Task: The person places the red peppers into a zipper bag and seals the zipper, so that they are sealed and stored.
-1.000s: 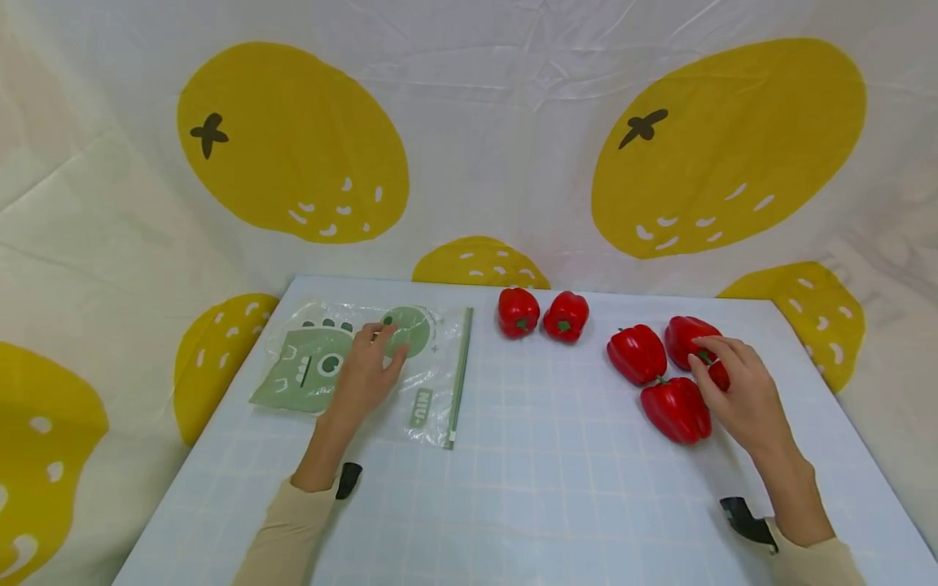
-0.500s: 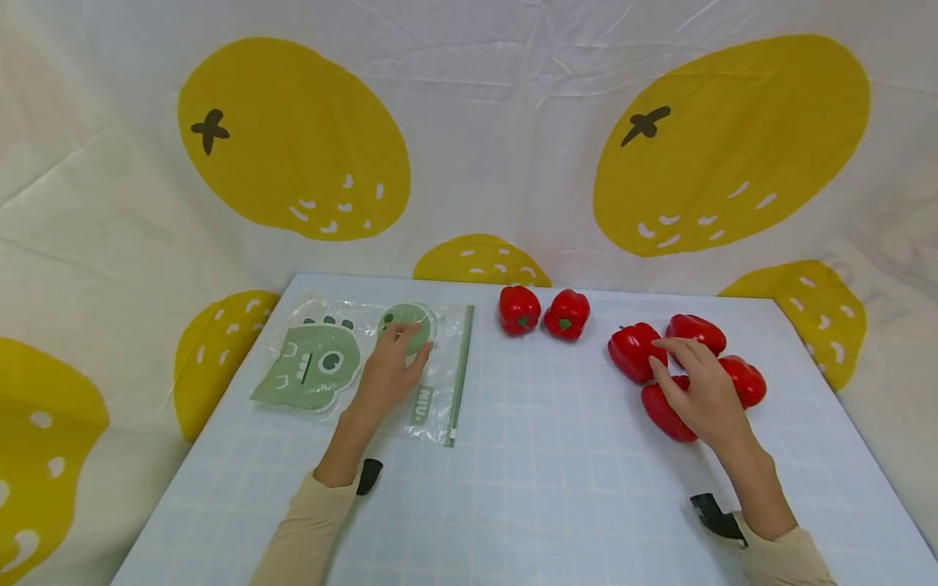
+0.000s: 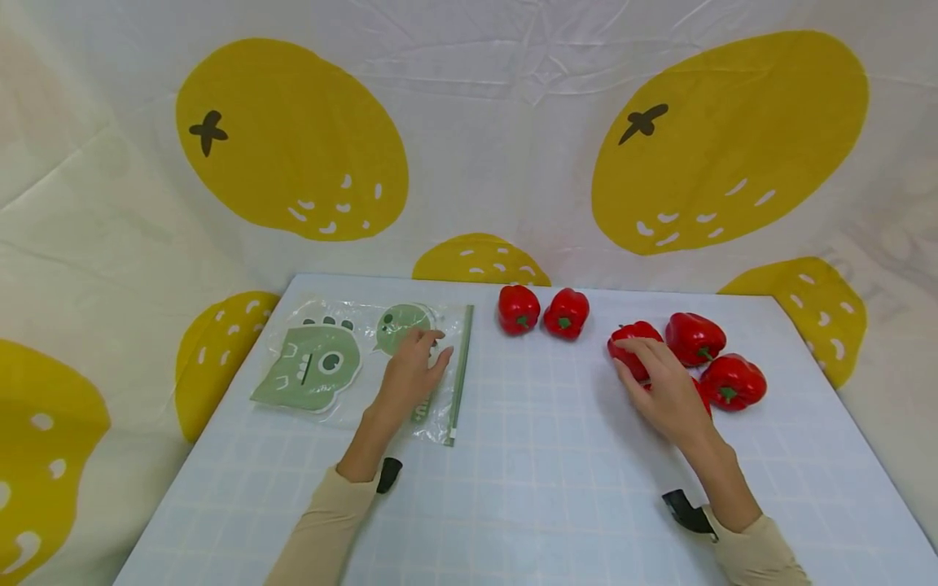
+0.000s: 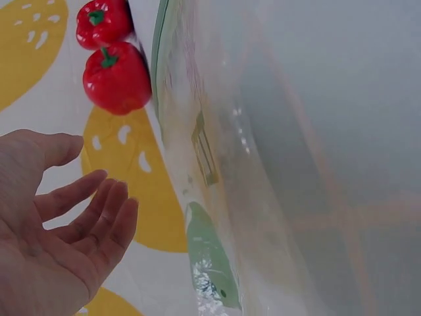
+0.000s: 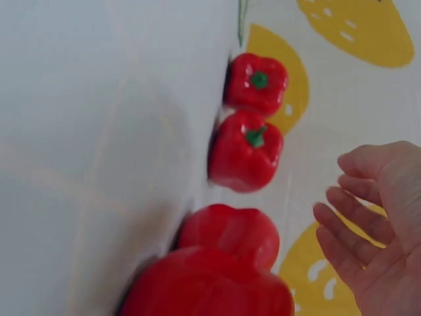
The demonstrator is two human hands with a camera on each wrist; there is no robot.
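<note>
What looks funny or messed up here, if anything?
Nothing looks spilled, and the red peppers I can see look whole. One odd thing: the zip bag lies sideways, so its cartoon face looks tipped over.

1. Lettering on a small rectangular green label (image 3: 422,409) on a clear plastic zip bag (image 3: 370,378), partly hidden by the left hand (image 3: 412,370), cannot be read.
2. Faint grey marks (image 3: 868,281) on a white, yellow-fruit-printed fabric backdrop (image 3: 498,155) are too blurred to read.

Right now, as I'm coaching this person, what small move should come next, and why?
I'd probably lower the right hand onto the red pepper partly hidden behind its fingers in the head view: it looks like the nearest one, and the right wrist view shows that hand loosely curved, holding nothing.
</note>
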